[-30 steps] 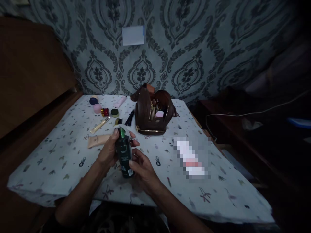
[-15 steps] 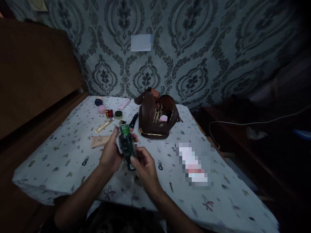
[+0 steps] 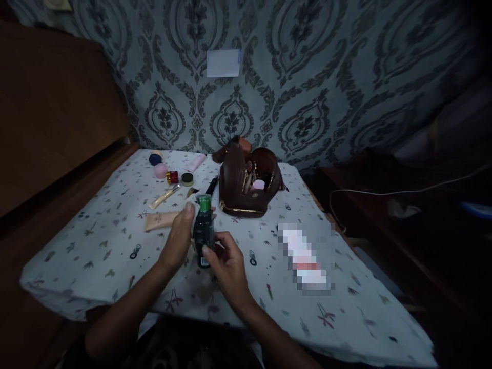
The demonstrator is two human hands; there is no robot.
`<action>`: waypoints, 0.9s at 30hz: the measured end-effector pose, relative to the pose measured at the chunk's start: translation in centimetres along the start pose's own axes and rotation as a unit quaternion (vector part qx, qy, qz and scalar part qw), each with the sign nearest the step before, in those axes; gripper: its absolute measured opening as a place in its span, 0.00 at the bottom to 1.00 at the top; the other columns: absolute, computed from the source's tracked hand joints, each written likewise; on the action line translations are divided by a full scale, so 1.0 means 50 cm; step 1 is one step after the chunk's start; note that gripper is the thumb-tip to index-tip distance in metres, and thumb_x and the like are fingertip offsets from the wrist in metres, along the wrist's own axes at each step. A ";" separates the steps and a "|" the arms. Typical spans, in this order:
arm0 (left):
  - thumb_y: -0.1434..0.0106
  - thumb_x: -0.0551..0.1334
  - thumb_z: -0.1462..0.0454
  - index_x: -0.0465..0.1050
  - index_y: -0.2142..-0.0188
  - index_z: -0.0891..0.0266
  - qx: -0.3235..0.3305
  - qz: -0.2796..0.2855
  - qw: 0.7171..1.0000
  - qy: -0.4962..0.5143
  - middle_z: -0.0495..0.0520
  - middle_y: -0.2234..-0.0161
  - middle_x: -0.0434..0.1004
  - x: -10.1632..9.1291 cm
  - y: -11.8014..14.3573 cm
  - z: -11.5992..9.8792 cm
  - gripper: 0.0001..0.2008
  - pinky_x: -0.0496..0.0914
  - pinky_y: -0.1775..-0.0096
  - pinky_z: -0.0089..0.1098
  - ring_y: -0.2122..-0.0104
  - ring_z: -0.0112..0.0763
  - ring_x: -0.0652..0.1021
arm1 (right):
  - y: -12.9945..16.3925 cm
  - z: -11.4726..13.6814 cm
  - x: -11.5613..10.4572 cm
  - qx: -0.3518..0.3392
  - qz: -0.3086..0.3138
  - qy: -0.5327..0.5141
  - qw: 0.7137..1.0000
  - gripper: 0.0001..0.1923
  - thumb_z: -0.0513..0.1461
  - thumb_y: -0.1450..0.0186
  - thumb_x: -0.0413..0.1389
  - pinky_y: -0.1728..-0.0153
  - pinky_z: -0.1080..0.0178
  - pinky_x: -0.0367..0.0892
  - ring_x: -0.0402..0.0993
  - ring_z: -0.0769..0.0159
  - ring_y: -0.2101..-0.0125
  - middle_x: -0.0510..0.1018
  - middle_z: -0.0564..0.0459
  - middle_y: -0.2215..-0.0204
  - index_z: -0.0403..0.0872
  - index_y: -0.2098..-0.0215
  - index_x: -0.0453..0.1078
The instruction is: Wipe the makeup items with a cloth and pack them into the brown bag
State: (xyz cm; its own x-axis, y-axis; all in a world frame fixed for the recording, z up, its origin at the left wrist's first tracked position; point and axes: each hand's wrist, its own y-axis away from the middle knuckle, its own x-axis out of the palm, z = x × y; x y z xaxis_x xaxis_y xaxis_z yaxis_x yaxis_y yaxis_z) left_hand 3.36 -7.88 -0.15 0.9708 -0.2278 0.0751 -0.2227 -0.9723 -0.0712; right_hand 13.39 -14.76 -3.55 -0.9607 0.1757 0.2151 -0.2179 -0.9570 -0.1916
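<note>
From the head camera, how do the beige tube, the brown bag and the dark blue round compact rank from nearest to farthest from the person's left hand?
Measured from the left hand:
1. Beige tube: lying flat just left of the hand.
2. Brown bag: open, behind and to the right.
3. Dark blue round compact: at the table's far left, near the wall.

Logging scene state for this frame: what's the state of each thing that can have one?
Green bottle: upright, green cap on, held in both hands.
Left hand: closed around the bottle's side.
Right hand: gripping the bottle's base.
Brown bag: unzipped, open, items inside.
Beige tube: lying flat on the tablecloth.
Red jar: standing, gold lid on.
Gold stick: lying flat.
</note>
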 end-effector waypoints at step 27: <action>0.37 0.54 0.40 0.76 0.55 0.64 -0.104 0.166 0.981 0.015 0.56 0.68 0.81 -0.030 0.022 0.027 0.31 0.75 0.65 0.36 0.70 0.39 0.79 | -0.078 0.077 -0.050 0.019 0.011 0.019 1.000 0.16 0.48 0.42 0.64 0.82 0.71 0.57 0.60 0.77 0.82 0.68 0.60 0.77 0.45 0.66 0.68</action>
State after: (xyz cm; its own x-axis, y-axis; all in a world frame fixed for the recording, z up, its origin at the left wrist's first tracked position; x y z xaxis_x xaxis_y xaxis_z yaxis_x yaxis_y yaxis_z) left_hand 1.80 -8.53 -1.66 0.8397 -0.5317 0.1105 -0.5419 -0.8336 0.1071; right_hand 17.29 -12.38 0.33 -0.9712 0.1632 0.1737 -0.1912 -0.9686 -0.1587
